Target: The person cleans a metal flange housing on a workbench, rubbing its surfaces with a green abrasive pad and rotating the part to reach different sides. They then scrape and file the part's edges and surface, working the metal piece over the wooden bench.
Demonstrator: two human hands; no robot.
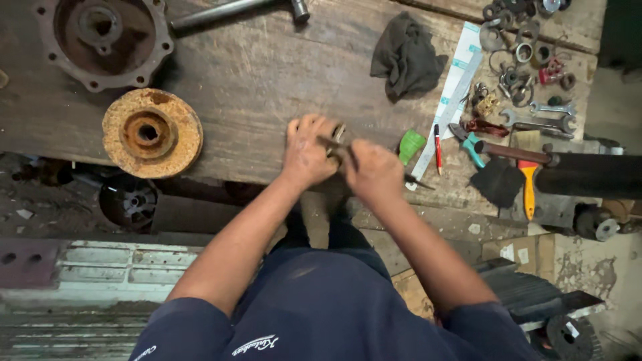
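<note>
From the head camera I see my left hand (306,155) and right hand (376,172) pressed close together at the near edge of the wooden bench (254,87). Both are closed around a small metal part (338,139), with a thin dark tool (418,182) poking out to the right of the right fist; I think it is a pick or file, though the fingers hide most of it. The part looks hard, stiff and light enough for a fingertip pinch, probably greasy, so I judge it best held by its outer rim, as the left hand does.

Just right of the grip lie a green plastic cap (410,145) and a red pen (438,148) on a white strip (455,87). Further right lie pliers with teal handles (472,144), spanners (552,113) and a loose heap of washers and rings (518,47); no tray or box holds them. Beyond the grip lies a dark rag (406,57). Well to the left sit a rusty flanged disc (152,132) and a round cast housing (101,37), both heavy-looking, their open bores empty as far as I can see
</note>
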